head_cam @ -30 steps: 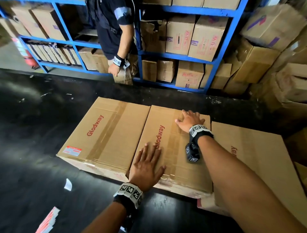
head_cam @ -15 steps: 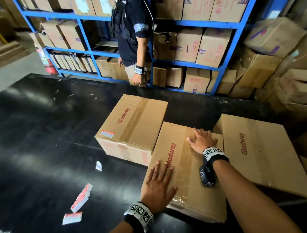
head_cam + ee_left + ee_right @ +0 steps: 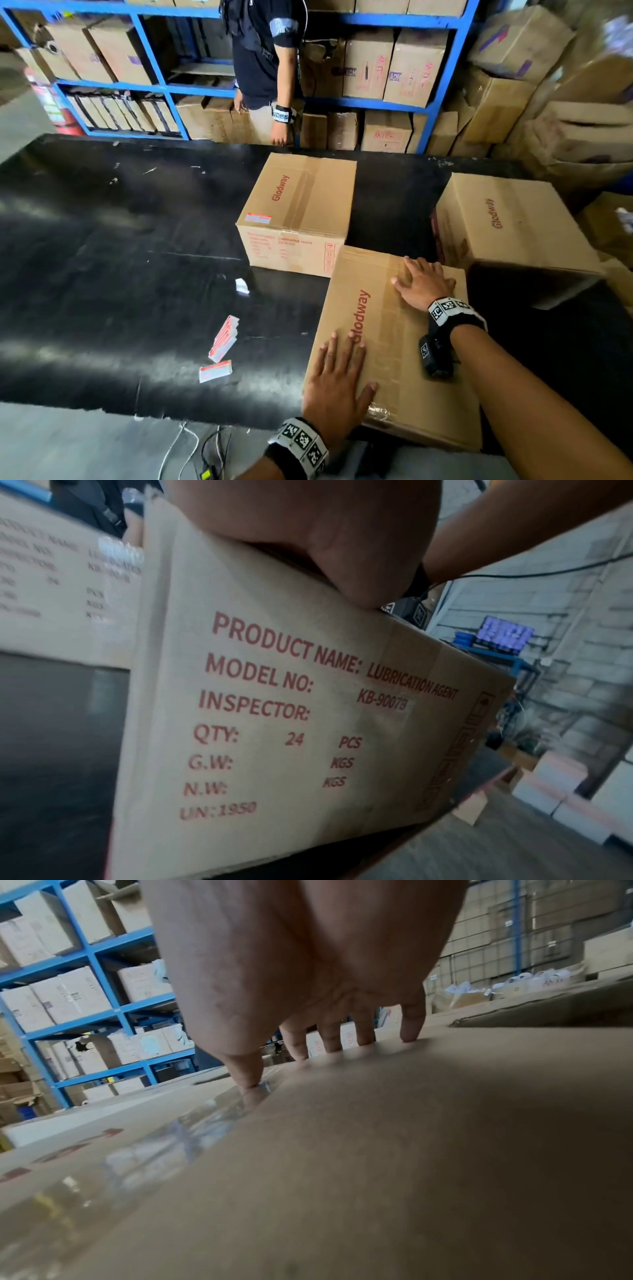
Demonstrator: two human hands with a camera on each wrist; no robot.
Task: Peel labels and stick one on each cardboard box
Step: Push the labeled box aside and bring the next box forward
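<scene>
Three brown Glodway cardboard boxes stand on the black table (image 3: pixel 102 274). The near box (image 3: pixel 394 342) lies under both my hands. My left hand (image 3: pixel 337 377) presses flat on its near left corner, thumb at the front edge (image 3: pixel 342 569). My right hand (image 3: pixel 423 281) rests flat on its far top, fingers spread (image 3: pixel 329 1039). The middle box (image 3: pixel 301 205) behind it carries a red and white label (image 3: pixel 257 218) on its top corner. A third box (image 3: pixel 507 233) stands to the right. A stack of label sheets (image 3: pixel 224 337) and a loose label (image 3: pixel 215 371) lie on the table to the left.
A small white paper scrap (image 3: pixel 242 286) lies beside the middle box. Another person (image 3: pixel 267 68) stands behind the table at blue shelving (image 3: pixel 164 85) full of cartons. More cartons (image 3: pixel 565 102) are piled at the right. Cables (image 3: pixel 191 452) lie on the floor below the table edge.
The near box has slid toward me under both flat hands, away from the middle box. The view has pulled back, so the label stack now shows at the left.
</scene>
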